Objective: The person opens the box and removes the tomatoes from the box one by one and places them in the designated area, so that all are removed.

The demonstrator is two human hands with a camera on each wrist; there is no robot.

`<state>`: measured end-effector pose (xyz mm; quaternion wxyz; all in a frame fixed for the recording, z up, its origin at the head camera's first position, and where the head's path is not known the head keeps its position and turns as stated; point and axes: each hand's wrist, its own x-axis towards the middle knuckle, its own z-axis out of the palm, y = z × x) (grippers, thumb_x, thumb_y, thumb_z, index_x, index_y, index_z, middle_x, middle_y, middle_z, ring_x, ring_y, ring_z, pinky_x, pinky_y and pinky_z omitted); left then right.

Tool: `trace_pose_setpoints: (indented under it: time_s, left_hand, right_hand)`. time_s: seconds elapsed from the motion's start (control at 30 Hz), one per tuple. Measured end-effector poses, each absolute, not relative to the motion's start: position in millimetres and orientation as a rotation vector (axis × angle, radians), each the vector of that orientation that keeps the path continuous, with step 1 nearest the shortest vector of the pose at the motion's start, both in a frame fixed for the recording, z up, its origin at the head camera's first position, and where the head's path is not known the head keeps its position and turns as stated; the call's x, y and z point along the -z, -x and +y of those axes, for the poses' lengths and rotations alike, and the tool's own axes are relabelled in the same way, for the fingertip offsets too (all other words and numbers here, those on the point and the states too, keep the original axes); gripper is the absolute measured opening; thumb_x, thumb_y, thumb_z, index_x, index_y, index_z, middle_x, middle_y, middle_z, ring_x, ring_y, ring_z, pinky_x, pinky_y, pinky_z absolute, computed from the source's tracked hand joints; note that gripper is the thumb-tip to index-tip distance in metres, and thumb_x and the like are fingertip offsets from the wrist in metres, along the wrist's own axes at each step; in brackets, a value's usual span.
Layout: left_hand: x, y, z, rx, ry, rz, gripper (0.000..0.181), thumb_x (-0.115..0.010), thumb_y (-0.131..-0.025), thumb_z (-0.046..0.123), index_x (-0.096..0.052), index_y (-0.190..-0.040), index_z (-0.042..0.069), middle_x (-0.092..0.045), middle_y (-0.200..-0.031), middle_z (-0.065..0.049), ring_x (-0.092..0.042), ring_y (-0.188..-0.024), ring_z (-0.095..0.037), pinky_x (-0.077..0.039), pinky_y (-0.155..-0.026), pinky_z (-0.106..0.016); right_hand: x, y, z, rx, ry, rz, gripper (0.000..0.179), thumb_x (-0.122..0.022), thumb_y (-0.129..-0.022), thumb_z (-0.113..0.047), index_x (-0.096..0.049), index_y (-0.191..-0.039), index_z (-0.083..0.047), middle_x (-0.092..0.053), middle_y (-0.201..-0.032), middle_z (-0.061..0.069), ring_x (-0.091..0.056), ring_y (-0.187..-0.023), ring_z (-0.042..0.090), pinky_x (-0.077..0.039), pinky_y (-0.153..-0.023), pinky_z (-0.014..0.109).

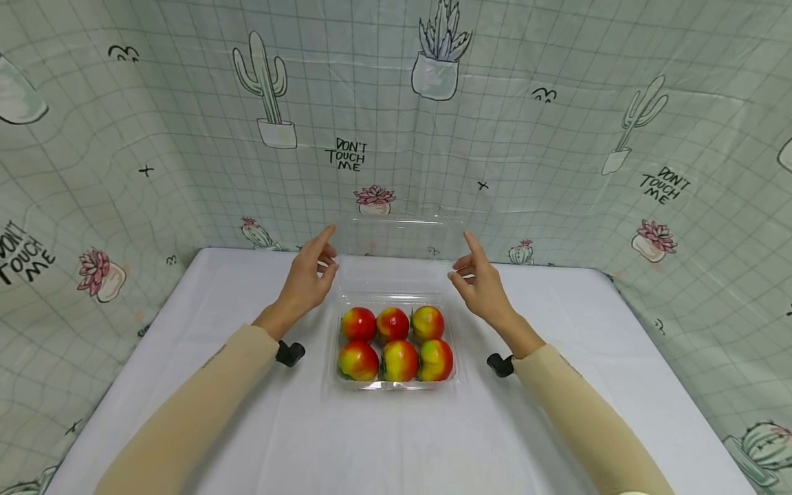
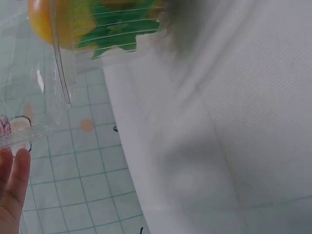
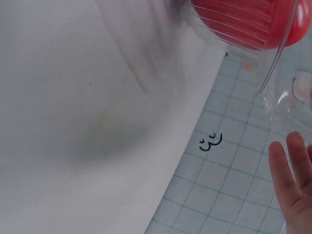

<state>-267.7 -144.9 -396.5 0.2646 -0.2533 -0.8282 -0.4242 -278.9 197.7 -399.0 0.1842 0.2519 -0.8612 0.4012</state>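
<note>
A clear plastic clamshell box (image 1: 399, 386) stands on the table with several shiny red-and-yellow fruits (image 1: 399, 360) in two rows inside. Its clear lid (image 1: 396, 237) is raised at the back, hinged upright behind the fruits. At the lid's left side is my left hand (image 1: 307, 273), index finger extended with its tip right by the edge. My right hand (image 1: 481, 283) mirrors it on the right, index finger pointing up near the lid's corner. Through the box wall in the left wrist view, a fruit shows a green star-shaped leaf (image 2: 119, 29). Neither hand grips the lid.
A white cloth covers the table (image 1: 396, 440). Behind and at both sides hangs a pale green gridded curtain (image 1: 396, 117) printed with cacti and lettering. Black wrist cameras (image 1: 290, 353) sit at both cuffs of the beige sleeves (image 1: 198, 405).
</note>
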Motion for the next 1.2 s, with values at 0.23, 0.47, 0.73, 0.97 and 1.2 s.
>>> trace_pose_setpoints:
  time_s: [0.23,0.47,0.73,0.97,1.2]
  left_hand:
    - [397.8,272.0,-141.8,1.197,0.625,-2.267,0.068,-0.061,-0.084,-0.012,-0.035,-0.146,0.001,-0.057,-0.095,-0.019,-0.06,-0.082,-0.029,-0.055,-0.069,-0.04]
    - [399.5,273.5,-139.0,1.254,0.564,-2.301,0.066,-0.06,-0.085,-0.011,-0.036,-0.145,0.001,-0.057,-0.098,-0.019,-0.06,-0.084,-0.029,-0.055,-0.073,-0.041]
    - [404.5,275.9,-141.6,1.303,0.573,-2.416,0.065,-0.063,-0.085,-0.009,-0.037,-0.144,-0.003,-0.053,-0.108,-0.022,-0.058,-0.086,-0.03,-0.053,-0.079,-0.042]
    - [409.1,278.9,-144.2,1.274,0.598,-2.511,0.064,-0.063,-0.087,-0.004,-0.035,-0.144,-0.004,-0.05,-0.115,-0.023,-0.057,-0.09,-0.032,-0.052,-0.084,-0.045]
    - [414.1,279.1,-146.6,1.3,0.601,-2.66,0.066,-0.067,-0.086,0.003,-0.035,-0.143,-0.005,-0.047,-0.123,-0.023,-0.054,-0.098,-0.036,-0.048,-0.09,-0.048]
  right_hand:
    - [404.0,285.5,197.2,-1.13,-0.748,-2.388,0.078,-0.06,-0.091,0.001,-0.015,-0.153,-0.013,-0.058,-0.092,0.011,-0.064,-0.073,0.019,-0.054,-0.069,0.03]
    - [406.9,290.2,196.9,-1.152,-0.733,-2.417,0.075,-0.059,-0.092,0.0,-0.018,-0.152,-0.014,-0.057,-0.092,0.01,-0.062,-0.071,0.018,-0.053,-0.068,0.028]
    - [407.9,292.9,195.1,-1.152,-0.693,-2.489,0.064,-0.058,-0.092,-0.002,-0.029,-0.149,-0.006,-0.059,-0.094,0.011,-0.062,-0.073,0.019,-0.055,-0.071,0.033]
    - [411.0,297.2,196.2,-1.177,-0.64,-2.56,0.058,-0.057,-0.094,-0.004,-0.034,-0.147,-0.004,-0.059,-0.096,0.012,-0.064,-0.076,0.021,-0.054,-0.068,0.034]
    - [420.6,303.9,197.6,-1.285,-0.543,-2.625,0.053,-0.059,-0.093,-0.006,-0.04,-0.142,0.002,-0.06,-0.097,0.014,-0.064,-0.077,0.022,-0.051,-0.066,0.026]
